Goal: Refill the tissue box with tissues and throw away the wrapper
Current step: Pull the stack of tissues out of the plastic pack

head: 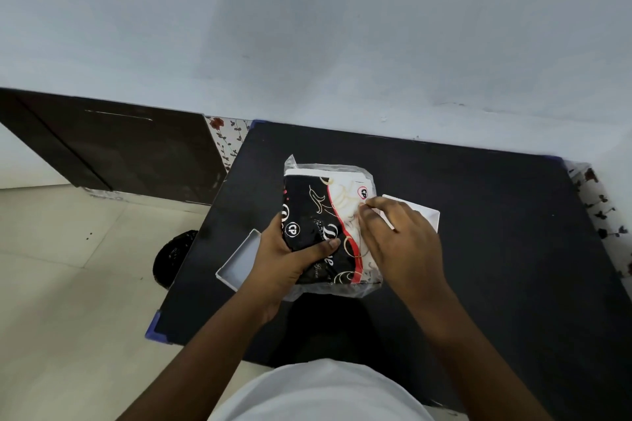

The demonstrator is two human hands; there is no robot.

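Both hands are on the tissue pack (328, 225), which sits on the dark table (478, 232) over the white tissue box parts. Left hand (290, 258) is wrapped around the pack's left side with the thumb pressed flat across the printed face, so that's the anchor. Right hand (396, 236) has its fingertips (366, 207) bunched together at the pale right part of the pack, and it looks like they're pinching the clear wrapper (295, 164) film there, though I can't quite tell whether they've actually got hold of plastic or are just pressing on it. Seems like the wrapper isn't open yet, so I'd say we're early on. If it were me: keep that left grip firm but not crushing, pinch a loose bit of film near a seam instead of the tight middle, and tear away from the tissues so the stack stays square. As for containers, a white tray-like box piece (236, 260) pokes out at the left and looks empty, at least the part that shows. Another white piece (424, 212) peeks out behind the right hand; can't see inside it. Round black thing on the floor (172, 255) left of the table could be a bin with a liner, handy for the wrapper, but I can't tell for sure.
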